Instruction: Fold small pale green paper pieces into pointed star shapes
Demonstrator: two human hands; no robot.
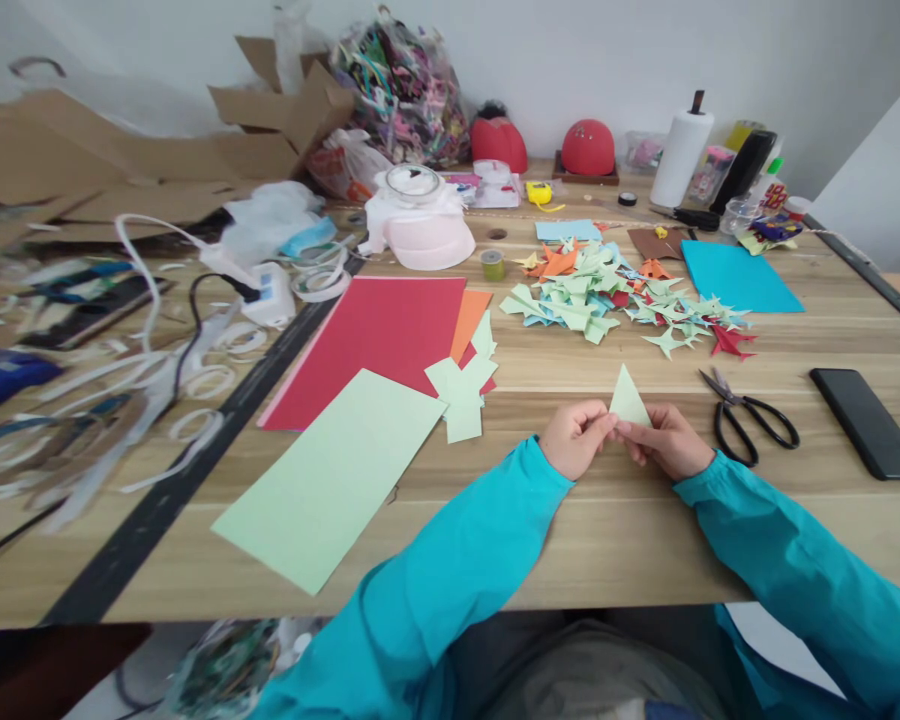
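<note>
A pale green folded-paper triangle (628,398) stands point-up right of the frame's centre. The left hand (577,440) comes up from the bottom centre, fingers curled, its thumb and fingers pinched closed at the triangle's lower left corner. The right hand (669,440) angles in from the lower right, thumb laid across the paper's base, fingers behind, also closed on it. The hands nearly meet. Scissors (732,399) lie just beside the right hand; folded-paper pieces (589,285) heap at upper right; a pale green sheet (330,480) lies lower left.
</note>
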